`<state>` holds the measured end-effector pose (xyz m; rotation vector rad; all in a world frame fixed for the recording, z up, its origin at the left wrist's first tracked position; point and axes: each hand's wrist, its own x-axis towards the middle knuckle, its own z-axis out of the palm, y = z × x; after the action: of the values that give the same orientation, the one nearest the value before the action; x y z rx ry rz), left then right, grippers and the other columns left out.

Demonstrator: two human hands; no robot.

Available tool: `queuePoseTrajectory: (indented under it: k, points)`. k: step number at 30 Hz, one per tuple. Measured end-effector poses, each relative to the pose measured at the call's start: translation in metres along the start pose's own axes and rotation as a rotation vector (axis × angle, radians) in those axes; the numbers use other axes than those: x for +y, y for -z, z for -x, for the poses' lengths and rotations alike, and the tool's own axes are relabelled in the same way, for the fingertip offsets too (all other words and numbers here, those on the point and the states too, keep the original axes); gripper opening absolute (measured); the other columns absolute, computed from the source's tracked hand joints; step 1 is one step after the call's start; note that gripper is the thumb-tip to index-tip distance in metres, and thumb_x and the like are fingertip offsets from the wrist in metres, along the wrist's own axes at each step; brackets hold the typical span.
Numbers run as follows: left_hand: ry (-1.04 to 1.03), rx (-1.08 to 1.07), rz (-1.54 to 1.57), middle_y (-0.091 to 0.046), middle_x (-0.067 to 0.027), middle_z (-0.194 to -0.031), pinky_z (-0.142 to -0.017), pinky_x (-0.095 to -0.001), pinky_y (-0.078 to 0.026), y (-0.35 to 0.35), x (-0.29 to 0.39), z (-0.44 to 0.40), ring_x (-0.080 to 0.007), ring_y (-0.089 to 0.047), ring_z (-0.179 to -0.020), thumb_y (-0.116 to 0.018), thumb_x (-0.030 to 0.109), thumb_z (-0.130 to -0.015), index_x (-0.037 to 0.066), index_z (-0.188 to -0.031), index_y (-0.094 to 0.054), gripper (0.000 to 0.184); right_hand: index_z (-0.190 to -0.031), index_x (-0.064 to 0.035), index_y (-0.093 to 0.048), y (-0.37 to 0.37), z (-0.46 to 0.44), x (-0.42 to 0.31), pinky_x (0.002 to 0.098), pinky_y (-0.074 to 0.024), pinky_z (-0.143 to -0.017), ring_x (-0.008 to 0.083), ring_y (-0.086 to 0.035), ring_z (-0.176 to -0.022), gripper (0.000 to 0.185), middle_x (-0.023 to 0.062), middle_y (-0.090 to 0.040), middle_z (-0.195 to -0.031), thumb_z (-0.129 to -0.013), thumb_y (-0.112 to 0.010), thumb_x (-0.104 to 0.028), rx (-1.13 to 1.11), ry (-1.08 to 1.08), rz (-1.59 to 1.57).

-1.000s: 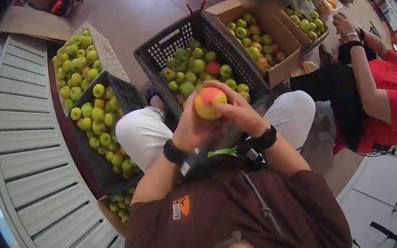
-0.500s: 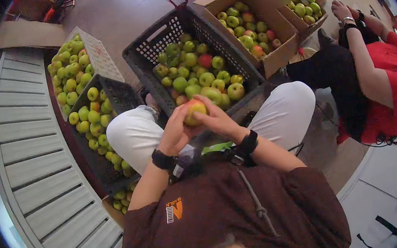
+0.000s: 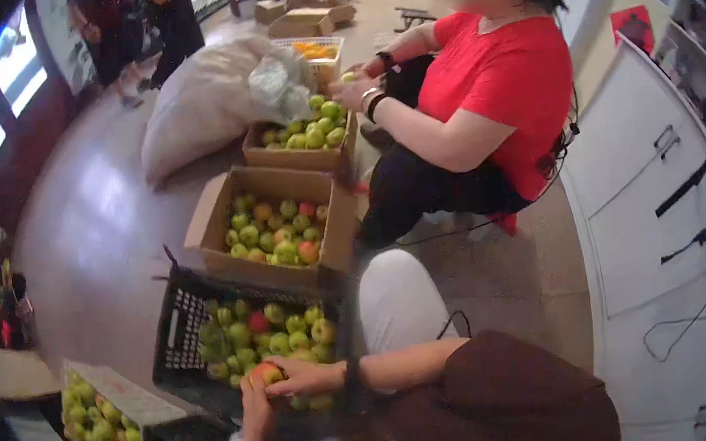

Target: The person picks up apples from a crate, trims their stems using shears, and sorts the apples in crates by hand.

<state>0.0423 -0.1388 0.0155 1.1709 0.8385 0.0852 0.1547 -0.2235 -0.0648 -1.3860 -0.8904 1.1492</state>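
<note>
A red-and-yellow apple is held between both my hands, above the near side of a black plastic crate. My left hand closes on it from below and the left. From the right, my right hand has its fingers bent over the fruit. The black crate under my hands holds many green apples and a red one. Dark bands circle both my wrists.
Beyond the crate stand two cardboard boxes of apples, one nearer and one farther. A big white sack lies behind them. Left are a white crate and another dark crate. A co-worker in red sits right, holding an apple.
My view has swung up and to the right, bringing the co-worker, sack and more floor into sight. The apple stays between my two hands.
</note>
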Motion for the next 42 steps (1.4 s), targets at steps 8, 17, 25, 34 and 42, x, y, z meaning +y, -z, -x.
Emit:
queuePoseTrajectory:
  k: [8, 17, 25, 34, 42]
  points:
    - [-0.368, -0.292, -0.647, -0.053, -0.011, -0.107, -0.075, -0.028, -0.047, 0.068, -0.029, -0.067, -0.0196, -0.057, -0.09, -0.043, 0.024, -0.092, -0.001, -0.128, -0.034, 0.045, -0.119, -0.0049, -0.043, 0.021, -0.02, -0.021, 0.0296, -0.0469, -0.066, 0.0158, -0.052, -0.091, 0.064, 0.01, -0.054, -0.1, -0.074, -0.066, -0.043, -0.03, -0.227, -0.058]
    - [-0.203, 0.041, -0.069, -0.054, -0.0123, -0.105, -0.061, -0.0241, -0.048, 0.073, 0.031, -0.04, -0.0172, -0.061, -0.08, -0.047, 0.02, -0.091, 0.0, -0.122, -0.038, 0.038, -0.114, -0.0065, -0.046, 0.046, -0.096, 0.06, 0.0422, -0.0473, -0.069, 0.0339, -0.056, -0.083, 0.054, 0.0181, -0.055, -0.095, -0.069, -0.066, -0.03, 0.035, -0.124, 0.998]
    - [-0.219, 0.05, 0.015, -0.054, -0.011, -0.103, -0.063, -0.026, -0.049, 0.083, 0.035, -0.042, -0.0186, -0.062, -0.08, -0.049, 0.022, -0.091, 0.0, -0.121, -0.039, 0.039, -0.112, -0.015, -0.053, 0.068, -0.106, 0.089, 0.0435, -0.0483, -0.073, 0.0341, -0.056, -0.095, 0.052, 0.0143, -0.051, -0.11, -0.063, -0.07, -0.022, -0.15, -0.3, 1.469]
    - [-0.203, 0.041, 0.072, -0.054, -0.0119, -0.102, -0.063, -0.0263, -0.048, 0.083, 0.035, -0.043, -0.0184, -0.061, -0.082, -0.049, 0.021, -0.091, 0.0, -0.122, -0.037, 0.039, -0.103, -0.0126, -0.06, 0.072, -0.12, 0.133, 0.0413, -0.0519, -0.064, 0.0315, -0.062, -0.083, 0.026, 0.0205, -0.043, -0.128, -0.08, -0.05, -0.017, -0.019, -0.181, 1.633]
    - [-0.193, 0.043, 0.079, -0.055, -0.0117, -0.101, -0.062, -0.0261, -0.049, 0.079, 0.041, -0.037, -0.0184, -0.06, -0.081, -0.048, 0.02, -0.091, 0.0, -0.12, -0.038, 0.037, -0.118, -0.0117, -0.051, 0.064, -0.114, 0.111, 0.0453, -0.0508, -0.064, 0.033, -0.063, -0.082, 0.037, 0.023, -0.033, -0.136, -0.081, -0.048, -0.015, 0.092, -0.317, 1.46]
